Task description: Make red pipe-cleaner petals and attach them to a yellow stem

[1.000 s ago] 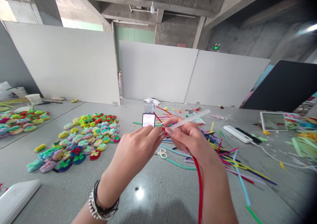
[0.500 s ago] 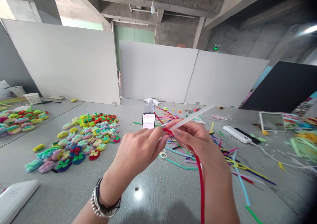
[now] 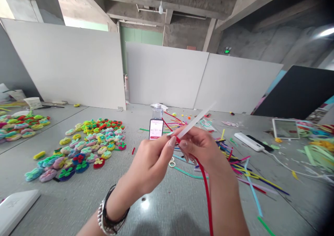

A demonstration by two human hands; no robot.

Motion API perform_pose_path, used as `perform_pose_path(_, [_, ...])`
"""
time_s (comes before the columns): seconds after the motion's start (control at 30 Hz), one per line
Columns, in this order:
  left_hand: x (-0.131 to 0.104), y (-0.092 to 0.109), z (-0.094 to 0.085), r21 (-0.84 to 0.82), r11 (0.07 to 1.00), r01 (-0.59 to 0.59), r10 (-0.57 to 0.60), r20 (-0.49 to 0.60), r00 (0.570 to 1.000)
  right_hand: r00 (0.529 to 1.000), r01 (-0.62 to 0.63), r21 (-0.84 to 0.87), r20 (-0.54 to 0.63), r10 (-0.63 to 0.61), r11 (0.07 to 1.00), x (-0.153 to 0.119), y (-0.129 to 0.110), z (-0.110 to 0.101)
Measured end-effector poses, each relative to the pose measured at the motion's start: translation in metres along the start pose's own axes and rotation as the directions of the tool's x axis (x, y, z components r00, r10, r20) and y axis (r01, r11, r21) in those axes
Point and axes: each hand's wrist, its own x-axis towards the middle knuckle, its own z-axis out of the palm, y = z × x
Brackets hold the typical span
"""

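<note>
My left hand (image 3: 153, 159) is closed in a pinch at the end of a red pipe cleaner (image 3: 206, 187). Close against it, my right hand (image 3: 200, 147) grips the same pipe cleaner, whose long tail hangs past the right wrist and out of the lower edge. A flat, whitish translucent strip (image 3: 199, 119) sticks up to the right from between the right fingers, and the red fibre meets it at the fingertips. Exactly how the pipe cleaner lies around the strip is hidden. A pair of scissors with pale ring handles (image 3: 172, 163) lies partly under the hands.
Finished fuzzy flowers (image 3: 96, 144) spread in a pile at left. Behind the hands, a phone (image 3: 156, 128) leans on a bottle (image 3: 158, 111). Loose pipe cleaners (image 3: 250, 177) scatter at right, near a white power bank (image 3: 249, 141). A short red piece (image 3: 133, 150) lies left of the phone.
The white strip has tilted up more steeply and shifted left, together with my right hand. A short red piece now shows on the table beside my left hand. Both hands keep their pinch.
</note>
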Motion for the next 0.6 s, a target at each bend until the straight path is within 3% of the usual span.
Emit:
perform_pose_path(0.13, [0.0005, -0.0004, 0.0011, -0.299, 0.941, 0.16, -0.144, 0.076, 0.987, 1.0, -0.006, 0.004, -0.026, 0.006, 1.0, 0.0035, 0.0006, 0.0047])
perform_pose_path(0.27, [0.0011, -0.0003, -0.0005, -0.481, 0.845, 0.234, -0.187, 0.145, 0.972, 0.998, 0.06, 0.005, -0.004, -0.06, 0.998, 0.0039, -0.0012, 0.0076])
perform_pose_path(0.37, [0.0014, 0.0011, -0.0019, -0.544, 0.796, 0.266, -0.198, 0.182, 0.963, 0.997, 0.069, 0.007, 0.016, -0.069, 0.998, 0.0025, -0.0035, 0.0075])
perform_pose_path(0.47, [0.0017, 0.0025, -0.0015, -0.55, 0.777, 0.307, -0.213, 0.229, 0.95, 1.0, 0.002, -0.032, 0.018, -0.001, 0.999, 0.0011, -0.0039, 0.0048])
perform_pose_path(0.6, [0.002, 0.004, 0.0011, -0.526, 0.778, 0.343, -0.266, 0.218, 0.939, 1.0, 0.007, -0.024, -0.008, -0.007, 1.0, 0.0002, -0.0013, 0.0])
